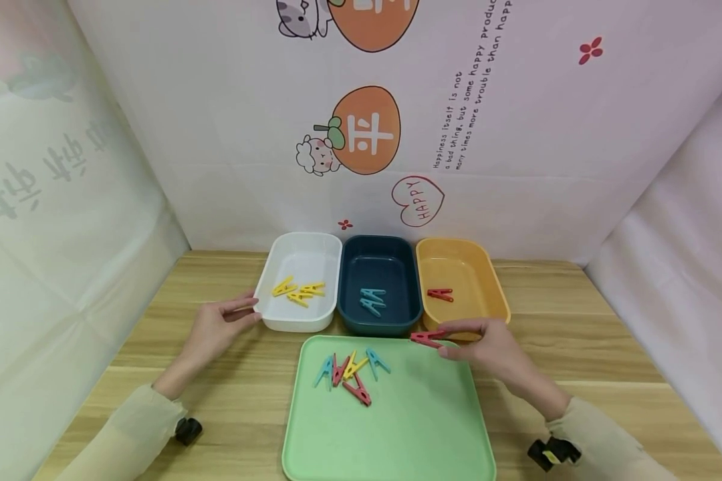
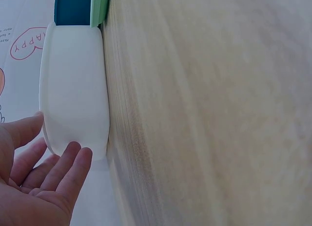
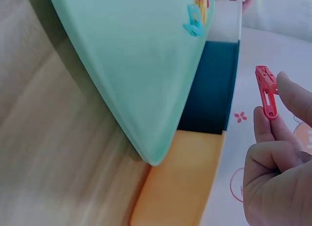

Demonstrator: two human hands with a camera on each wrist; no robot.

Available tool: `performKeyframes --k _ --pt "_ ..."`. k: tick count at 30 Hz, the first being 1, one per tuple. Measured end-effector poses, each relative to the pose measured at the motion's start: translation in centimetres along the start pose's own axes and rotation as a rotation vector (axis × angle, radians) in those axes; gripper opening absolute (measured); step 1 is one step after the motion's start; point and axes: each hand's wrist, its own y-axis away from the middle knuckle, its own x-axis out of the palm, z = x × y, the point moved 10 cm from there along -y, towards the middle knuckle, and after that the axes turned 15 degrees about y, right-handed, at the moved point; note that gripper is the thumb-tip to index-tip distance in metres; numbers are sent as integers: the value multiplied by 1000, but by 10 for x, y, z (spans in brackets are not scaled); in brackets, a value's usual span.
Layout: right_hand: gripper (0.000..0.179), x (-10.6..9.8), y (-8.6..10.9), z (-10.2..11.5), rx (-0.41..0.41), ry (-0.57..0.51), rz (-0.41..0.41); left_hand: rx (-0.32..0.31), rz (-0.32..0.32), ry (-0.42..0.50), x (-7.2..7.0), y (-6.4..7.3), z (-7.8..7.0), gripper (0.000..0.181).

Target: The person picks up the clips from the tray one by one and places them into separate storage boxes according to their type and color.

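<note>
My right hand (image 1: 487,351) pinches a red clothespin (image 1: 426,339) between thumb and fingers, above the far right edge of the green tray (image 1: 421,427) and just in front of the yellow box (image 1: 493,287). The right wrist view shows the same red clothespin (image 3: 267,92) at the fingertips. My left hand (image 1: 216,331) touches the left end of the white box (image 1: 301,325), its fingers fairly straight. In the left wrist view, the thumb is at the rim of the white box (image 2: 75,80) and other fingertips lie by its end wall.
On the tray lies a group of red, blue and yellow clothespins (image 1: 357,391). Yellow clothespins (image 1: 285,287) lie in the white box, two blue clothespins (image 1: 372,294) in the dark blue box (image 1: 379,327), and one red clothespin (image 1: 440,294) in the yellow box. A printed cloth (image 1: 241,133) hangs behind.
</note>
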Motion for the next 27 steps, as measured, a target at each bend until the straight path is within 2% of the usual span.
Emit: performKeyframes --k 7,20,27 --pt "45 -19 -6 1 -33 25 -40 7 3 1 1 1 -2 41" --pt "52 -50 -19 1 0 77 -59 7 3 6 1 2 -1 41" --pt "55 -64 -31 0 4 98 -38 23 6 6 1 1 -3 40"
